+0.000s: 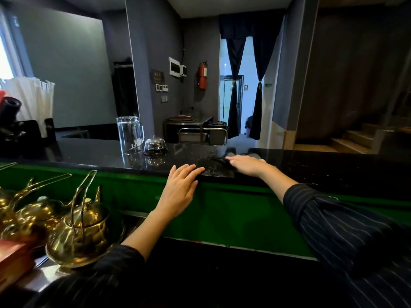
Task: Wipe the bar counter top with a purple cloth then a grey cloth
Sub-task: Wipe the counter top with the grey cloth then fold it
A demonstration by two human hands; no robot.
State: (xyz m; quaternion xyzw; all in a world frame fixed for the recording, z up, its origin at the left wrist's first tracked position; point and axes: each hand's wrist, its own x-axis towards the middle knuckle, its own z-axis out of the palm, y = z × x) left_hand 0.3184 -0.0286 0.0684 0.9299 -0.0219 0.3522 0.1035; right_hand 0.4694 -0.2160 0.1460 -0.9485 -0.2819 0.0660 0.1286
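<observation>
On the counter's (pixel 100 152) near edge, the right hand (pixel 244 164) presses flat, fingers together, on a dark cloth (pixel 219 162), colour hard to call. Left hand (pixel 181 185) rests spread at the edge. Wiping's underway; next, sweep towards the bell (pixel 154 145).

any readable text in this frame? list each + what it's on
Glass pitcher: white print, seen upside down and partly hidden; only "FT" is legible.
Dark wall plaque: gold characters, too blurred to read.
Fire extinguisher: label too small to read.
Small green sign by the doorway: unreadable.
Nothing else carries text.
</observation>
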